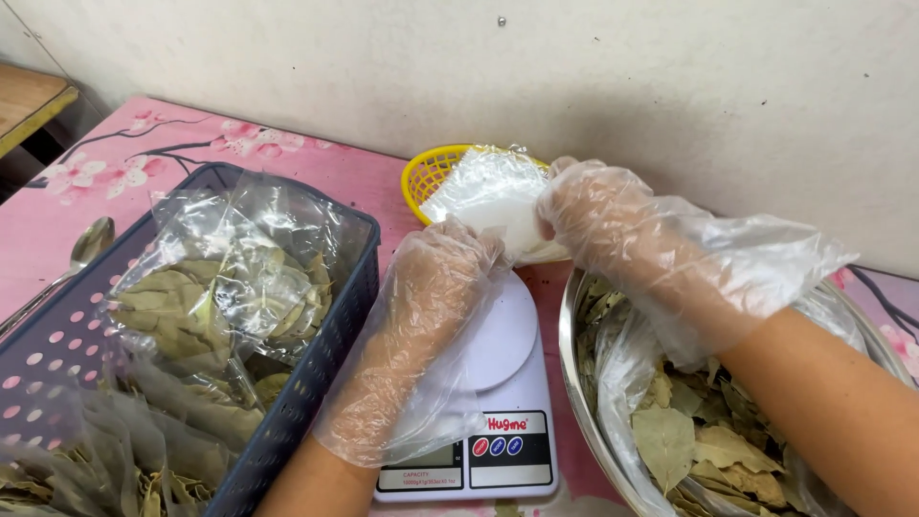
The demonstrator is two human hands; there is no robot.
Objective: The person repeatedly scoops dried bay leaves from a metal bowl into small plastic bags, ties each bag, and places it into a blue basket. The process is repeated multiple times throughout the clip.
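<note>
We observe both hands in loose clear disposable gloves, raised together above the white kitchen scale [498, 393]. The left hand [436, 278] comes up from the lower edge of the view, forearm angled inward, fingers curled and pinching the near edge of a small clear plastic bag [493, 196]. The right hand [603, 215] reaches in from the right, wrist bent downward, its fingers closed on the bag's opposite edge. The bag is held between the two hands, just above the scale's round platform and in front of a yellow mesh basket [431, 172].

We note a steel bowl [574, 383] of dried bay leaves [689, 440] under the right forearm, touching or just beside the scale; we cannot tell which. To the left stands a dark blue perforated crate [316, 383] holding filled bags of leaves [211, 297]. A metal spoon [86, 244] lies beside the crate on the pink flowered counter [364, 177].
</note>
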